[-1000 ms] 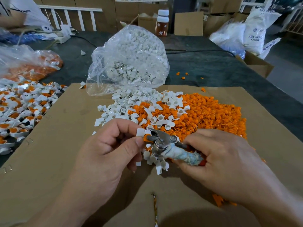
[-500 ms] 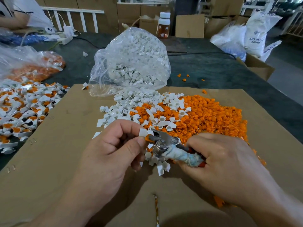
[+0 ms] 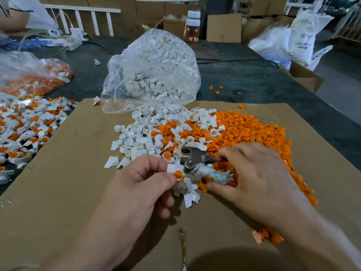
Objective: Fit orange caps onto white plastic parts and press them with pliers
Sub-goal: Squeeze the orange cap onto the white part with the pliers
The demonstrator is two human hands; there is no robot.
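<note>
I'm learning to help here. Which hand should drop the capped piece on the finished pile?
Probably the left hand: it pinches the small white plastic part with its orange cap, and the heap of finished white-and-orange pieces lies on its side. The right hand grips the metal pliers.

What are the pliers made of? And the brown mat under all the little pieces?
The pliers look like bare grey metal at the head, dull with slight shine; one handle is wrapped in frayed pale cloth or tape. The brown mat looks like matte cardboard: staples and a slit show.
</note>
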